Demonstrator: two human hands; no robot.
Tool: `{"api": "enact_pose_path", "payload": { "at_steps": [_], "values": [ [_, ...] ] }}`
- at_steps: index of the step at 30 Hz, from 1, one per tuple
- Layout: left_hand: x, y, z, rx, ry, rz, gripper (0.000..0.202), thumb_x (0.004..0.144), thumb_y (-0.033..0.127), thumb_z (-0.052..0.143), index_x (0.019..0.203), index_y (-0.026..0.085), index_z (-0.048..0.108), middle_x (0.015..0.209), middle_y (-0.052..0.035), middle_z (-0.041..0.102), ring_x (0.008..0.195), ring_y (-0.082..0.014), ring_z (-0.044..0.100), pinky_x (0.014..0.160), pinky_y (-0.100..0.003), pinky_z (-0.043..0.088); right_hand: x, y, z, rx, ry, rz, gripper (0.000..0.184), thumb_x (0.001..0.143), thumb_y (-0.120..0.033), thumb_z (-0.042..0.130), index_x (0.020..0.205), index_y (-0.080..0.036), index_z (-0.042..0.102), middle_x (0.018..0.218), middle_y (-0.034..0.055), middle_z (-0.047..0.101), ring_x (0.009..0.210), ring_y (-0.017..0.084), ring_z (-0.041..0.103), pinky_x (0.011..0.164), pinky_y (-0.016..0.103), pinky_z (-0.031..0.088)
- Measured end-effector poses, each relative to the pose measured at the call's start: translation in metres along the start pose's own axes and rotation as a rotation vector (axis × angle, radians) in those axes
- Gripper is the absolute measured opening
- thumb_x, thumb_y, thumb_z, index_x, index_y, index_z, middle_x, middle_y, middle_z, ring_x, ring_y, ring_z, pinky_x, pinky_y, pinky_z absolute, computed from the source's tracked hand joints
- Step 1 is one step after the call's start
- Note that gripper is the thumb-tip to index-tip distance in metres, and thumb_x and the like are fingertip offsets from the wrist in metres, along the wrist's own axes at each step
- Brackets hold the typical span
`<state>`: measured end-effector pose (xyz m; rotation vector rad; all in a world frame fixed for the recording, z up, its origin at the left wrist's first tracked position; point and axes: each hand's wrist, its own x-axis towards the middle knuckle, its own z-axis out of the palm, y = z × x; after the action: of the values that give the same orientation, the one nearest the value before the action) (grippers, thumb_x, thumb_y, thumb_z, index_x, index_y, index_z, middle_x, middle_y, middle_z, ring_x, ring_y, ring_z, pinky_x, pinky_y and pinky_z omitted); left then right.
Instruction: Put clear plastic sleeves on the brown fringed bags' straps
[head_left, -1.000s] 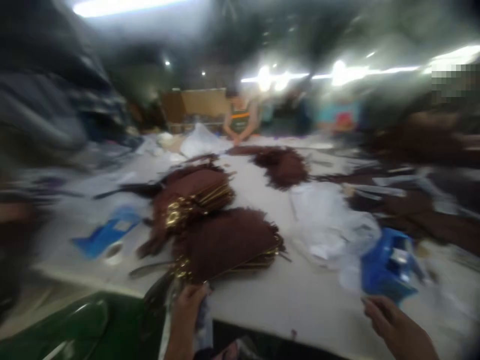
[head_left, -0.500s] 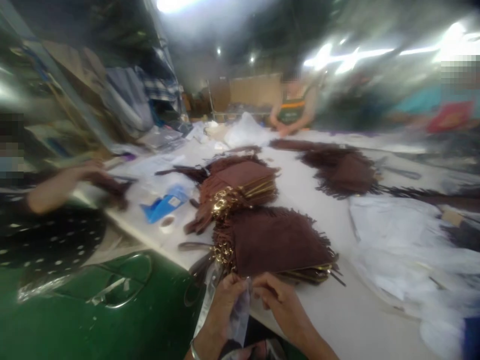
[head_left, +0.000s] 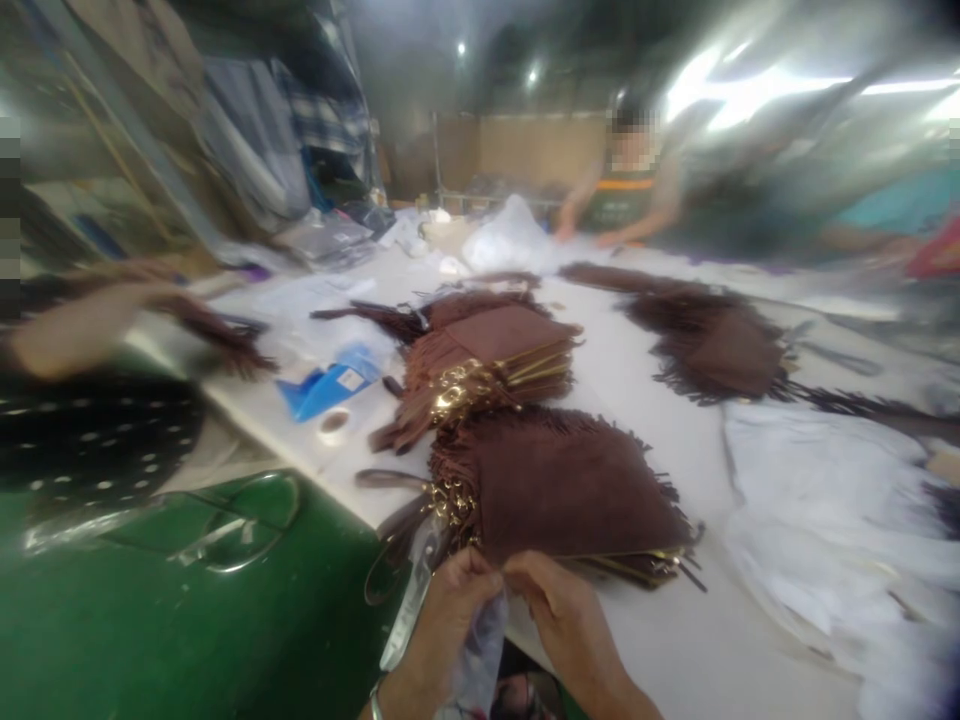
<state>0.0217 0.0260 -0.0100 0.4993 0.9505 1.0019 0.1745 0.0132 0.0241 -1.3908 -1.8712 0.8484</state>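
Observation:
My left hand [head_left: 454, 615] pinches the top of a clear plastic bag [head_left: 484, 655], which hangs below the fingers over my lap. My right hand [head_left: 566, 605] has its fingers closed at the same upper edge, its tips meeting those of the left. Just beyond both hands lies a stack of dark brown fringed pouches [head_left: 574, 485] with gold clasps and zips. Behind it sits another stack of lighter brown fringed pouches [head_left: 499, 340]. A shiny pale strip [head_left: 409, 605] shows beside my left wrist; its kind is unclear.
A roll of tape [head_left: 334, 427] and a blue packet [head_left: 330, 385] lie left of the stacks. More brown fringed pieces [head_left: 731, 350] and white plastic [head_left: 817, 470] lie to the right. A co-worker's arm [head_left: 82, 330] reaches in at left; another person [head_left: 626, 205] is across the table.
My right fingertips have come in against the left ones at the bag's top. The view has shifted a little, and the left co-worker's arm has moved with a brown fringed piece.

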Motion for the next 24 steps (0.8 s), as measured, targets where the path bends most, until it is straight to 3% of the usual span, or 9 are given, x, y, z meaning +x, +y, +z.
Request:
{"api": "enact_pose_path", "payload": {
  "at_steps": [8, 15, 24],
  "values": [
    [0.005, -0.001, 0.0, 0.03, 0.038, 0.03, 0.035, 0.051, 0.033, 0.086, 0.059, 0.016, 0.056, 0.054, 0.0, 0.062, 0.05, -0.0091, 0.052, 0.052, -0.02, 0.038, 0.001, 0.009, 0.0, -0.032, -0.028, -0.118, 0.019, 0.09, -0.01, 0.045, 0.089, -0.022, 0.059, 0.077, -0.0011, 0.06, 0.071, 0.012, 0.057, 0.066, 0.018, 0.041],
    [0.004, -0.001, -0.002, 0.038, 0.049, -0.044, 0.035, 0.053, 0.034, 0.084, 0.063, 0.015, 0.057, 0.057, -0.0037, 0.066, 0.048, -0.0107, 0.055, 0.049, -0.021, 0.038, -0.004, 0.015, 0.002, 0.126, 0.005, -0.068, 0.019, 0.095, -0.019, 0.043, 0.083, -0.021, 0.059, 0.072, -0.0022, 0.058, 0.065, 0.01, 0.055, 0.062, 0.017, 0.041],
    [0.008, -0.007, -0.005, 0.05, 0.018, 0.056, 0.032, 0.056, 0.031, 0.082, 0.062, 0.017, 0.054, 0.055, -0.001, 0.063, 0.049, -0.0103, 0.053, 0.05, -0.021, 0.038, 0.001, 0.013, 0.001, -0.071, -0.035, -0.166, 0.022, 0.092, -0.01, 0.04, 0.092, -0.022, 0.059, 0.077, -0.0005, 0.058, 0.069, 0.012, 0.057, 0.064, 0.019, 0.04]
  ]
}}
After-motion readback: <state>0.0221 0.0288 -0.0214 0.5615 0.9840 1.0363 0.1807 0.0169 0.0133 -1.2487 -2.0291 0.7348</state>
